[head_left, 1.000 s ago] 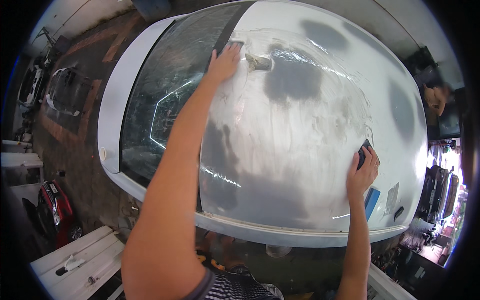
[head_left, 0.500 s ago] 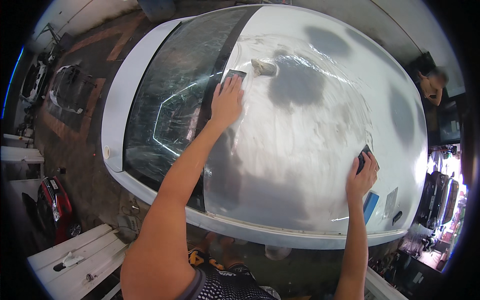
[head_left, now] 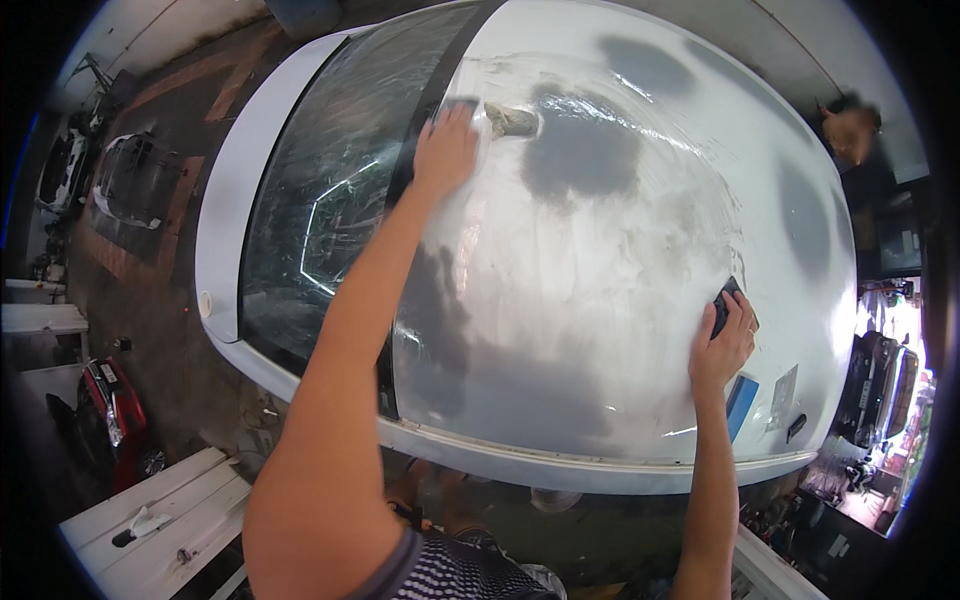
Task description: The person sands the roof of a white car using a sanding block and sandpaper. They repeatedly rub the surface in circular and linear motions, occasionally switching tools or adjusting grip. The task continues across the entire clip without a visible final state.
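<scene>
White slatted worktop: lower left, near the red car, with a crumpled white cloth on its boards.
Rear glass: dark, streaked pane left of the roof, its black border running along the roof's edge.
Left grip: left hand laid flat, fingers extended and only slightly apart, over a dark sanding sheet at that edge.
Taped stub: tan, wrapped piece on the roof, just right of the left fingertips.
Car roof: white, grey-patched, smeared panel; a broad stretch spans between the hands, down to the near side rail.
Right grip: right hand closed around a black sanding block, thumb on its left side, against the roof.
Blue block: lies just beside the right wrist; a small black object sits near the roof's right end.
</scene>
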A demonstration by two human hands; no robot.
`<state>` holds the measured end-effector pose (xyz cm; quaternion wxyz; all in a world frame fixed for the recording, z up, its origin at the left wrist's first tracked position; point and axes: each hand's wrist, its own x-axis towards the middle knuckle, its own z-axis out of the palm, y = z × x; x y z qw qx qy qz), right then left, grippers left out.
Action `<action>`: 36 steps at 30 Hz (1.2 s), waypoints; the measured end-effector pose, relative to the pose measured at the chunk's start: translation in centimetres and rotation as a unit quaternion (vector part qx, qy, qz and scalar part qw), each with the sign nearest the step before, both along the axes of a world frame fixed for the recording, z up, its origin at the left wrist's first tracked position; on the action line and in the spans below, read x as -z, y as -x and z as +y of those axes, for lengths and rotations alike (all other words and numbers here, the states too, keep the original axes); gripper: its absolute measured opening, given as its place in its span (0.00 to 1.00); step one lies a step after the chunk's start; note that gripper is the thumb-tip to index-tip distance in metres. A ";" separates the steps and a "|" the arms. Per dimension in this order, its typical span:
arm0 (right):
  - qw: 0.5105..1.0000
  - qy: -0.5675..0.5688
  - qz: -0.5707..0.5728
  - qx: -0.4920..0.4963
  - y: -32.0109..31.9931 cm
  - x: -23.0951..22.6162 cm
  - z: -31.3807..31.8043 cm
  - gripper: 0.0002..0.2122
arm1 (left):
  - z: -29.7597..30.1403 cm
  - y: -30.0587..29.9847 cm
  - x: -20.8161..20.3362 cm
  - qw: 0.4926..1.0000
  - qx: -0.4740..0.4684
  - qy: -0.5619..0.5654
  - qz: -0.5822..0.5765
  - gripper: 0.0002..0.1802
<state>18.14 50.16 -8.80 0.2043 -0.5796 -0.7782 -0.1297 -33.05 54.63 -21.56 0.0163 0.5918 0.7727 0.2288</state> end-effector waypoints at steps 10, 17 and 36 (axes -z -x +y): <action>1.000 -0.002 0.016 -0.008 2.5 0.7 0.2 0.17 | -1.5 0.6 -4.0 0.991 -0.119 0.021 0.063 0.32; 0.999 -0.001 -0.013 0.041 -0.1 0.2 0.1 0.16 | -17.2 -17.1 -4.1 0.988 0.105 -0.075 0.086 0.33; 1.000 -0.003 0.006 0.023 2.3 1.0 -0.3 0.17 | -7.5 -23.9 -5.1 0.990 0.016 -0.099 0.102 0.28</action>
